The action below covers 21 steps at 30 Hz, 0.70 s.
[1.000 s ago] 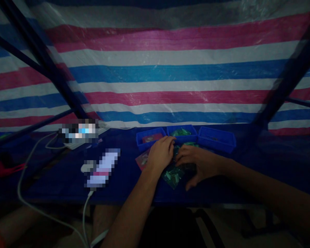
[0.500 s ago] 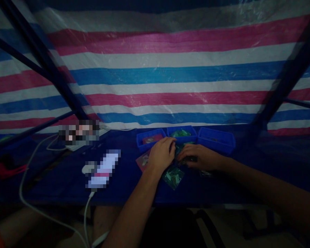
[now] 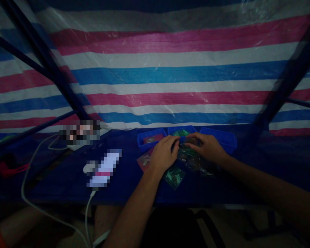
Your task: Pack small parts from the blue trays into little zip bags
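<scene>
My left hand [image 3: 163, 154] and my right hand [image 3: 207, 147] meet over a pile of small clear packets [image 3: 193, 162] on the dark blue table [image 3: 54, 182]. Both hands have curled fingers pinching a dark packet [image 3: 185, 142] between them, just in front of the middle blue tray [image 3: 181, 131]. A green packet [image 3: 174, 176] lies near my left wrist. A reddish packet [image 3: 144, 160] lies to the left of that hand. The light is dim, so the packets' contents are hard to read.
Three blue trays stand in a row at the back: the left tray [image 3: 151, 138] holds reddish packets, the middle one green, the right tray [image 3: 219, 137] is dark inside. A white cable [image 3: 85, 213] runs off the table's front edge. A striped tarp [image 3: 170, 69] hangs behind.
My right hand has moved from low on the pile up and away toward the trays. The left hand shifted slightly forward. More of the packet pile is uncovered.
</scene>
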### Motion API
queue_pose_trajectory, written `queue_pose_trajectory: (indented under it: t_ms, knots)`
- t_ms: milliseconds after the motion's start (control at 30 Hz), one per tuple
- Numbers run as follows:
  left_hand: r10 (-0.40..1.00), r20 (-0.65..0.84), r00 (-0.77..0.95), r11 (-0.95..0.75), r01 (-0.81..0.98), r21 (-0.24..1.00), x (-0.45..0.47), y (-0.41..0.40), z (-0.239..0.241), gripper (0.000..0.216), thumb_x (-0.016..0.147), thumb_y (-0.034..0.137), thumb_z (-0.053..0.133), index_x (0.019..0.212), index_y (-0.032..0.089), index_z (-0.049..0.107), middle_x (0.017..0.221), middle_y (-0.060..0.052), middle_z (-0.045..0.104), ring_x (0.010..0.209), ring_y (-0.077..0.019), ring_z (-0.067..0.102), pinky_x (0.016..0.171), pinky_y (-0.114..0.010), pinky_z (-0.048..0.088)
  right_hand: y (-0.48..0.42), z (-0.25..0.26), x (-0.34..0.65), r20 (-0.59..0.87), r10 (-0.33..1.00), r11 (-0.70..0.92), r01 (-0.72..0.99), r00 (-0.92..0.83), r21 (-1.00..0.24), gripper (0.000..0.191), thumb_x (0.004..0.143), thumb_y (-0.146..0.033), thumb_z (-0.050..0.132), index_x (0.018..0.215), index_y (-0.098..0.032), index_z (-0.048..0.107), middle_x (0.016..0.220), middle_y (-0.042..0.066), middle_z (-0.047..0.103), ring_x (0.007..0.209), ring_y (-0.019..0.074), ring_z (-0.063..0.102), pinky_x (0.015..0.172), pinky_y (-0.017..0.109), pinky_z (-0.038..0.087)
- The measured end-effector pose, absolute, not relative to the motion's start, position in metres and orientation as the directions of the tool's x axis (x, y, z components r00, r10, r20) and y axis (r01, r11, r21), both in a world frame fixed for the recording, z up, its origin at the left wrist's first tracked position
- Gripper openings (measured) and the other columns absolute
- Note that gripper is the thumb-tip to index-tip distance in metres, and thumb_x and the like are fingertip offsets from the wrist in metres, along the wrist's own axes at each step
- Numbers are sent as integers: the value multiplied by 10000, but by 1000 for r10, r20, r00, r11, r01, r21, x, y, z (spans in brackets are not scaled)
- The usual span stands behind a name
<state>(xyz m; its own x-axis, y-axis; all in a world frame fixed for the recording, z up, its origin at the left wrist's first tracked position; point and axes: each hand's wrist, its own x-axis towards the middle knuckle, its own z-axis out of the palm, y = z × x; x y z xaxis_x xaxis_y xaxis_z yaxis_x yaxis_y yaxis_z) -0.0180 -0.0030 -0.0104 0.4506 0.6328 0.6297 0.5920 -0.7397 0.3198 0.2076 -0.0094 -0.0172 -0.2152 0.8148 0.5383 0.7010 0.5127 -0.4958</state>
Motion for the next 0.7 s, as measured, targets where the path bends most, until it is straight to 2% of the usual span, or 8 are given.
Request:
queue_pose_trajectory:
  t_ms: [133,300,400,533,700]
  knots:
    - [635,624,456,-743,583,330,-18,-2,-12,240,1024,237,513,1212,211,660,1155,-86,720,1070,-236,686,983,-418,567,-9,-17,207,501,842,488,680,-200,-548,299,942,-445,651,1169,-266,723,975,55,794,796,259,728,761,389,543]
    - [639,613,464,-743,577,338,-17,-2,-13,244,1031,245,502,1209,208,665,1180,-90,711,1096,-235,677,1002,-422,560,-6,-17,209,511,841,491,648,-177,-583,307,997,-376,551,1218,-251,724,1167,82,758,1003,278,711,888,422,535]
    - [637,605,478,-748,571,337,-15,-3,-14,255,1031,268,512,1233,205,656,1214,-91,703,1132,-235,668,1032,-424,549,-2,-19,211,541,820,535,592,-190,-603,334,1023,-387,502,1240,-267,725,1150,82,735,1054,270,685,954,433,515]
    - [642,599,479,-745,577,336,-14,-3,-18,370,1012,329,569,1364,214,587,1304,-99,682,1194,-245,651,1078,-449,527,0,-22,211,570,789,597,505,-228,-624,350,1028,-417,494,1261,-299,727,1097,71,706,1068,260,664,971,423,509]
    - [655,595,466,-732,586,347,-14,-2,-21,433,1009,371,581,1415,224,554,1323,-106,686,1191,-256,663,1055,-466,544,-4,-21,207,542,813,568,497,-213,-656,367,1035,-421,492,1321,-319,697,1115,59,732,1027,258,683,965,433,507]
